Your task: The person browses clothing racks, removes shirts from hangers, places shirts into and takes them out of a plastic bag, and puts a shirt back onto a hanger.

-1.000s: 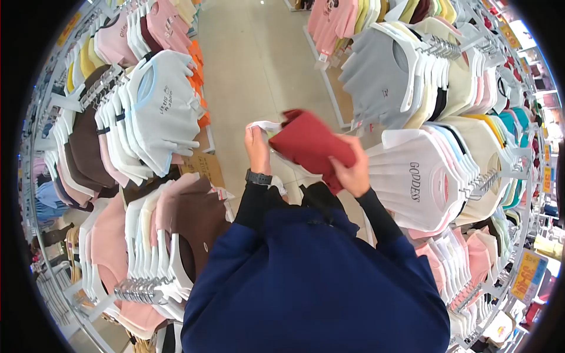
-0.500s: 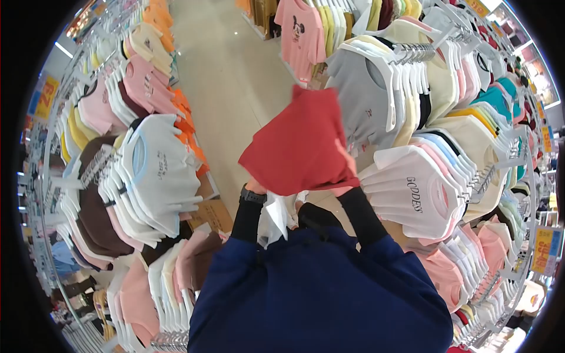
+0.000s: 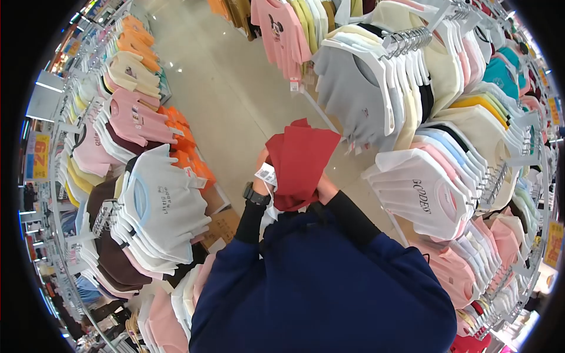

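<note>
A folded red garment (image 3: 301, 162) hangs in front of my body, gripped from both sides. My left hand (image 3: 263, 157) is closed on its left edge, the fingers mostly behind the cloth; a dark watch is on that wrist. Beside this hand dangles a white price tag (image 3: 266, 174) on a string. My right hand (image 3: 326, 188) holds the garment's lower right edge, its fingertips hidden by the fabric. The exact cut of the garment cannot be made out, as it is folded over.
Racks of shirts on hangers line both sides of the aisle. To the left hangs a pale blue-grey shirt (image 3: 162, 200); to the right are a grey shirt (image 3: 353, 88) and a white GODDESS shirt (image 3: 412, 188). A cardboard box (image 3: 223, 226) and orange clothes (image 3: 185, 132) sit low at left.
The red garment has come closer to my body and been folded narrower, with my hands nearer together. Its white tag now shows. The view has shifted slightly.
</note>
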`<state>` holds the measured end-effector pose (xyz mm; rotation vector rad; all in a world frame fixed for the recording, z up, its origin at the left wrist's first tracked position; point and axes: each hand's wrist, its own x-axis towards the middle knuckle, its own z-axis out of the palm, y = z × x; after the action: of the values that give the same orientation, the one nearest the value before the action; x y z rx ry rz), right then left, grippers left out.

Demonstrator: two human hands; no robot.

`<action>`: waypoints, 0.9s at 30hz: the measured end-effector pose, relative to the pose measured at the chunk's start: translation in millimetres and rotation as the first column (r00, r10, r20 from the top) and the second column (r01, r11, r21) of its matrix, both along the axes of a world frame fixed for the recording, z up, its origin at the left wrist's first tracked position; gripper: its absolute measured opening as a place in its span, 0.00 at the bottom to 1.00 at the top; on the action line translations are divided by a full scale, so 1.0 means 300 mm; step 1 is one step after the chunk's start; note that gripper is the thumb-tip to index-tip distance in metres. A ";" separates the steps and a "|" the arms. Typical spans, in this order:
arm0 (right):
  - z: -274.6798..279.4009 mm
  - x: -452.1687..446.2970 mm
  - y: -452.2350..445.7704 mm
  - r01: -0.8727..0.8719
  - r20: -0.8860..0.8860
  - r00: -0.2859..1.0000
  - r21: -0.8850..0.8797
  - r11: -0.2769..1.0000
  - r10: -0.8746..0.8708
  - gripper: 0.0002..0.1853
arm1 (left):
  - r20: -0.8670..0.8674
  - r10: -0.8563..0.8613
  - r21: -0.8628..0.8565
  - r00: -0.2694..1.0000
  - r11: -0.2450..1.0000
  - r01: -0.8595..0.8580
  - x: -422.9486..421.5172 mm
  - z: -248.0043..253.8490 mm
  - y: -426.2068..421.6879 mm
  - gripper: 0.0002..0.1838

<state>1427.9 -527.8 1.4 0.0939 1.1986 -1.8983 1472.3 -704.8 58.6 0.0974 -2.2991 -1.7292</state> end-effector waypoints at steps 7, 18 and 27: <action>0.092 -0.174 0.029 0.212 -0.177 0.944 -0.320 0.923 -0.278 0.41 | 0.011 0.353 -0.430 0.936 0.847 -0.314 -0.141 0.117 0.015 0.13; 0.162 -0.266 0.043 0.111 -0.406 0.901 -0.126 0.986 -0.153 0.13 | 0.300 -0.093 0.663 0.949 0.736 -0.137 -0.218 -0.027 -0.265 0.21; 0.404 -0.313 -0.083 0.406 -0.991 0.106 -0.026 0.914 -0.075 0.16 | 0.177 -0.124 0.536 0.976 0.844 0.010 -0.257 -0.042 -0.297 0.20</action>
<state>1334.1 -552.8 122.7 -1.1344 2.4735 -2.0239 1395.3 -793.8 45.9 0.3171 -1.8863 -2.4574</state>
